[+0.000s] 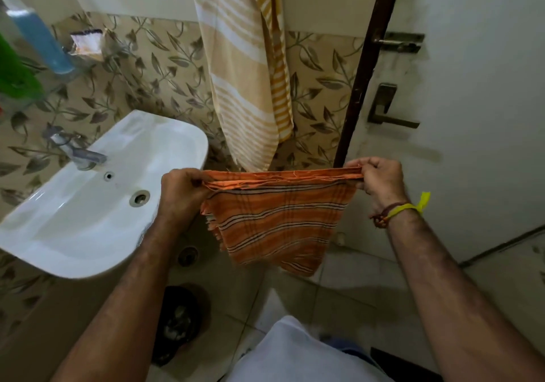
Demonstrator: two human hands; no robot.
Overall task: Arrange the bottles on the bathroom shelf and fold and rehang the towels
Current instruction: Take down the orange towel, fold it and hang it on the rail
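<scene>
An orange striped towel (277, 222), folded into several layers, hangs in front of me at waist height. My left hand (181, 192) pinches its top left corner and my right hand (380, 182) pinches its top right corner, so the upper edge is stretched flat between them. On the wall behind hang a beige striped towel (236, 71) and a yellow striped towel (280, 80), side by side. At the far left edge a blue bottle (41, 39) and a green bottle (14, 71) stand on a shelf, blurred.
A white washbasin (97, 204) with a tap (76, 148) juts out on the left, close to my left forearm. A white door (472, 101) with a handle (389, 113) and a bolt stands to the right. A floor drain (188, 255) lies below.
</scene>
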